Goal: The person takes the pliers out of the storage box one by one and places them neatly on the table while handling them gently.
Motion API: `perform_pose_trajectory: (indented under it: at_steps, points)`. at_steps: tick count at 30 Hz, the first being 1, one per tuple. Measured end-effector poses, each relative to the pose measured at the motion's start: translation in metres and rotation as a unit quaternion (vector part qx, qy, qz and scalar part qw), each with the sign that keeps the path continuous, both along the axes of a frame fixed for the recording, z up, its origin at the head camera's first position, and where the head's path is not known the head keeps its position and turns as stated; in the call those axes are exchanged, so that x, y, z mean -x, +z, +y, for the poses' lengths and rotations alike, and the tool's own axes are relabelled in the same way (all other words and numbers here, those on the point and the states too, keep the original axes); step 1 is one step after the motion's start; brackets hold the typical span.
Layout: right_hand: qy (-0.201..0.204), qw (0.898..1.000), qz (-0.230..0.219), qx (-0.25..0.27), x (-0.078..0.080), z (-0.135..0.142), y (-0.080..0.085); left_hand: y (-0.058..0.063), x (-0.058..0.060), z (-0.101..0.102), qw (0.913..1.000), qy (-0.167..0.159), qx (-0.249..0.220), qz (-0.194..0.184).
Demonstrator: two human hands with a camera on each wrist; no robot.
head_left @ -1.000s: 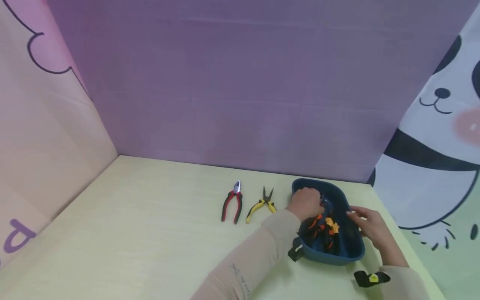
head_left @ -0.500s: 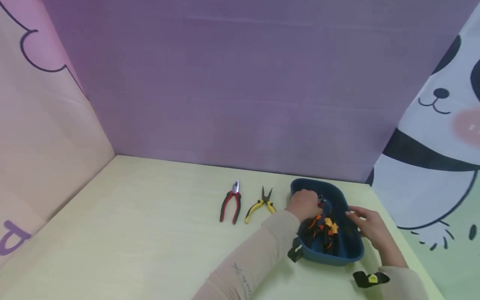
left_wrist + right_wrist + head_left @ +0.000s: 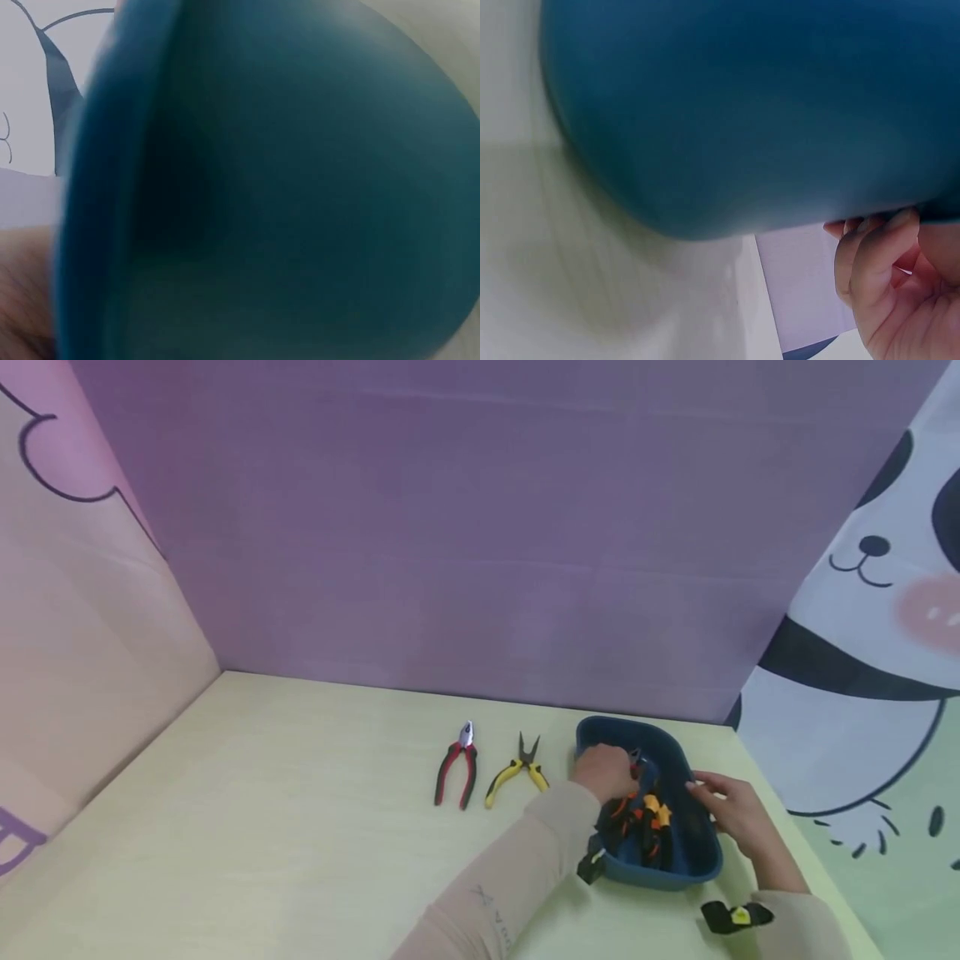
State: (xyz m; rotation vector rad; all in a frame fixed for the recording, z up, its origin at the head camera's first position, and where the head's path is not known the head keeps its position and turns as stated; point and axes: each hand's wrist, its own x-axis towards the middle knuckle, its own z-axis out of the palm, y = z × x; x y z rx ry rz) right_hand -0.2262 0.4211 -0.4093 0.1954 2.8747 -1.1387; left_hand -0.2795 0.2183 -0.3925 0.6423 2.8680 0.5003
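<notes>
Above pale tabletop [image 3: 247, 827], hands meet a bin [image 3: 656, 877]: left [image 3: 603, 772] inside, right [image 3: 737, 812] gripping rim [image 3: 624, 720].

The left hand [image 3: 602, 772] now sits slightly lower in the blue bin [image 3: 652, 878] than a second ago, baring more far wall beyond its grip; the head view shows everything around that grip farther left

Head view was evenly lit; worktop [image 3: 300, 818] looked bright, red-handled pliers [image 3: 464, 747] glinted at head. Left wrist view was dim, rim of blue bin [image 3: 105, 187] blurred. Right wrist view was hazy, soft shadow beside bin.
</notes>
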Motion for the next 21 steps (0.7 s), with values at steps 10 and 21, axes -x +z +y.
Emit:
perform_pose_trajectory:
  at_steps: [10,21]
  points:
    - [-0.004,1.0,-0.004,0.0,0.001,0.0,0.0,-0.004,0.003,0.01,0.999,0.023,0.039,0.001]
    - [-0.006,1.0,-0.016,-0.002,0.001,-0.001,0.003,-0.005,0.004,0.015,0.997,0.035,0.066,-0.018]
